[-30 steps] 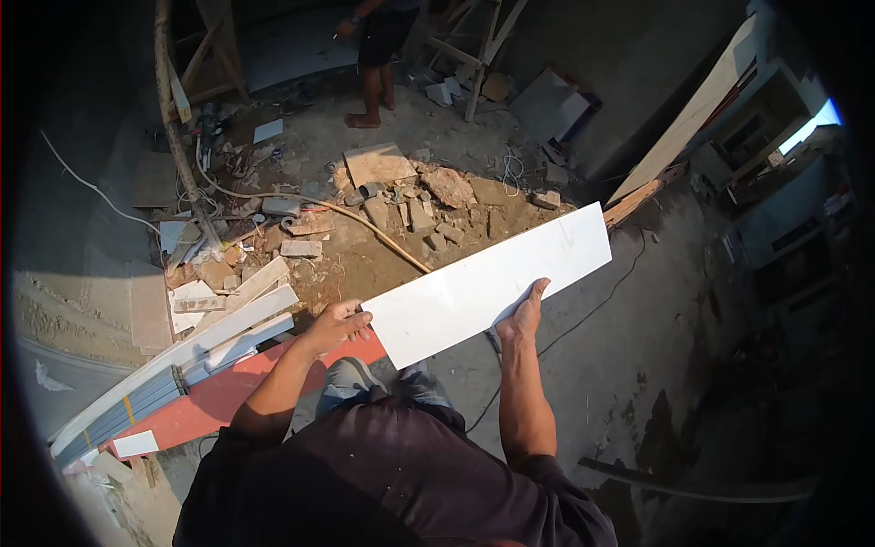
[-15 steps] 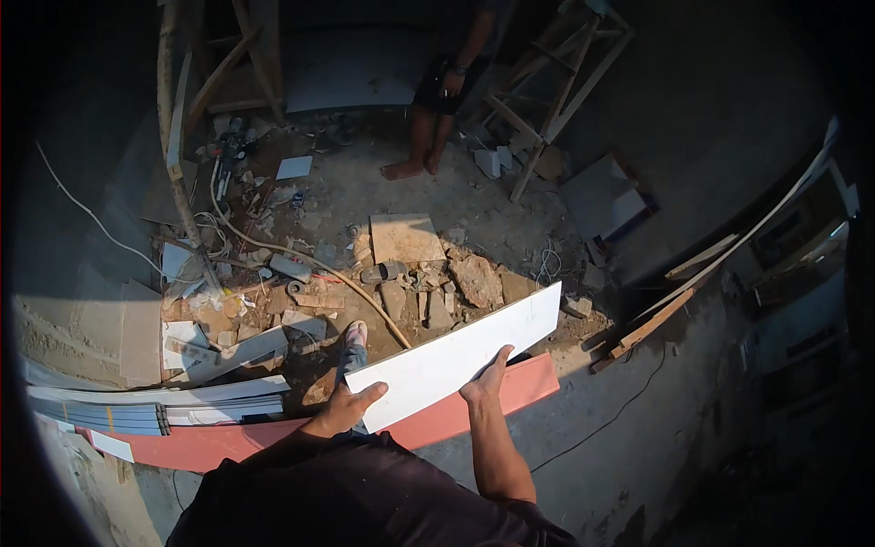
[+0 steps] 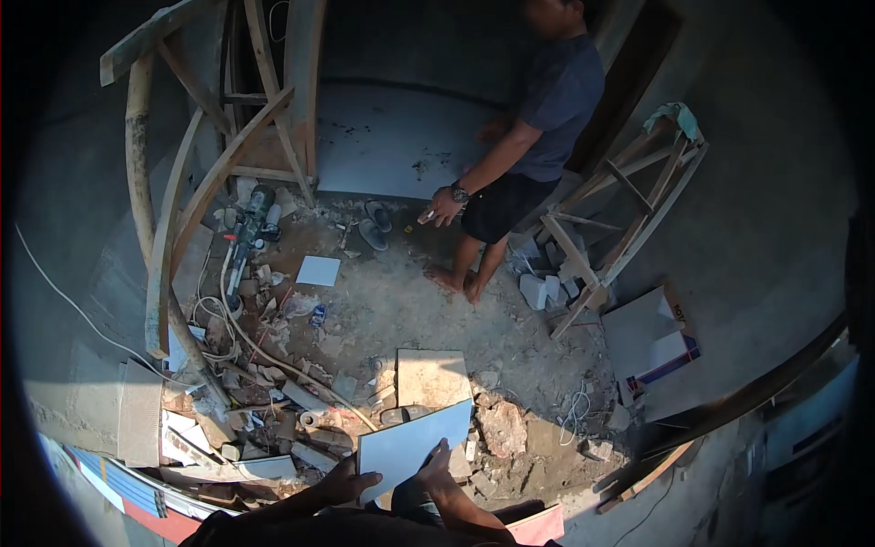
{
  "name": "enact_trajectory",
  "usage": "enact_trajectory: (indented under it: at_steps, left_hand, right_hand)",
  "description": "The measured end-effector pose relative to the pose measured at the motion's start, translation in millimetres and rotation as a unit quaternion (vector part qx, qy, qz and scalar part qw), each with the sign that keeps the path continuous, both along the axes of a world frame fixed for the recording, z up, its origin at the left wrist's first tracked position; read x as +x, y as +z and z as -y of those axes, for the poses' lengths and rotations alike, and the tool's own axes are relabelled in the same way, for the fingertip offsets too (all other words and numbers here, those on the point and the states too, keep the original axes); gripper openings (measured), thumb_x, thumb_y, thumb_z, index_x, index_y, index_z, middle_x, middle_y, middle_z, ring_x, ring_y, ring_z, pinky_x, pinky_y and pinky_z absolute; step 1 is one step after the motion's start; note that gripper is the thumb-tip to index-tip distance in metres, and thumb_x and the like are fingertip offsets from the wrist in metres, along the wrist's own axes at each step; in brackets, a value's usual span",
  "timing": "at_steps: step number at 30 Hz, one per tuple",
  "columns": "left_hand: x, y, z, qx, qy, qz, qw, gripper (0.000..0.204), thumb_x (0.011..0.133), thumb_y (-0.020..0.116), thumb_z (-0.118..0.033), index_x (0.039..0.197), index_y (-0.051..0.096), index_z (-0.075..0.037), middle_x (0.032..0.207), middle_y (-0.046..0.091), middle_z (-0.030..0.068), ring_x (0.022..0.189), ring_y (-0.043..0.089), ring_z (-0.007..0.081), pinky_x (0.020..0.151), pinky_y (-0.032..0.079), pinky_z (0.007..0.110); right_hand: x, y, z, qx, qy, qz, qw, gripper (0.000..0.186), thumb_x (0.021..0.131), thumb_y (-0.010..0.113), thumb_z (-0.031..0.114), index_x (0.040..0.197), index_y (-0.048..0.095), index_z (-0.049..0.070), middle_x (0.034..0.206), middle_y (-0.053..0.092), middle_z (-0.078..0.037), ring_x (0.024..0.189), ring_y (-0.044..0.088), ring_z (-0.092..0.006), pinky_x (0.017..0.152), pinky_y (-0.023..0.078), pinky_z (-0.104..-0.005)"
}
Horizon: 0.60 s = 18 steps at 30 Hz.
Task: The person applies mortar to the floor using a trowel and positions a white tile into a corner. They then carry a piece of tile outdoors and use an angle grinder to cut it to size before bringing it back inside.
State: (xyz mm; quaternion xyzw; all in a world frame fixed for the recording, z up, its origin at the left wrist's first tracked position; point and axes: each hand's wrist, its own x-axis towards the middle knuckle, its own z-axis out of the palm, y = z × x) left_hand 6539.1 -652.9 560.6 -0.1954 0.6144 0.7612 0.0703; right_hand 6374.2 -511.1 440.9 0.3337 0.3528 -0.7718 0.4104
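Note:
I hold a flat white rectangular panel [image 3: 415, 447] tilted in front of my body, over the sunlit rubble. My left hand [image 3: 344, 483] grips its lower left edge, thumb lying on the near face. Around its right part my right hand [image 3: 437, 472] is closed, with the thumb up along the face. The fingers behind the panel are hidden. Just past its top edge, a square board [image 3: 433, 376] rests on the rubble.
A barefoot person [image 3: 538, 137] stands ahead, a small item in one hand. Wooden trestles [image 3: 638, 196] stand left and right. A power tool [image 3: 251, 232], cables, sandals [image 3: 375, 225] and broken pieces litter the floor. A red plank [image 3: 538, 526] lies close by.
My view has tipped up toward the person, whose upper body now shows. The panel and both hands sit lower in the picture, and the panel looks shorter. Both hands keep their grip.

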Motion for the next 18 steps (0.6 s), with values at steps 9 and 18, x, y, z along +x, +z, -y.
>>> enact_trajectory:
  at_steps: [9, 18]
  left_hand:
    - [-116.2, -11.4, 140.8, 0.086, 0.188, -0.045, 0.977, 0.039, 0.090, 0.058, -0.019, 0.124, 0.050, -0.002, 0.111, 0.060, 0.0090, 0.103, 0.055, 0.0179, 0.091, 0.044, 0.034]
    - [-314.0, -68.3, 313.7, 0.092, 0.208, -0.029, 0.973, 0.034, 0.091, 0.055, -0.012, 0.123, 0.053, 0.000, 0.121, 0.059, 0.0110, 0.114, 0.052, 0.0186, 0.096, 0.042, 0.035]
  right_hand:
    - [-240.0, -45.4, 160.3, -0.024, -0.016, 0.011, 1.000, 0.064, 0.080, 0.046, 0.069, 0.124, 0.054, 0.022, 0.125, 0.055, -0.001, 0.116, 0.049, -0.0206, 0.100, 0.036, -0.0419]
    - [-541.4, -244.8, 288.1, 0.186, 0.120, 0.008, 0.975, 0.059, 0.082, 0.044, 0.066, 0.116, 0.051, 0.019, 0.117, 0.051, -0.008, 0.102, 0.050, -0.0259, 0.090, 0.043, -0.0456]
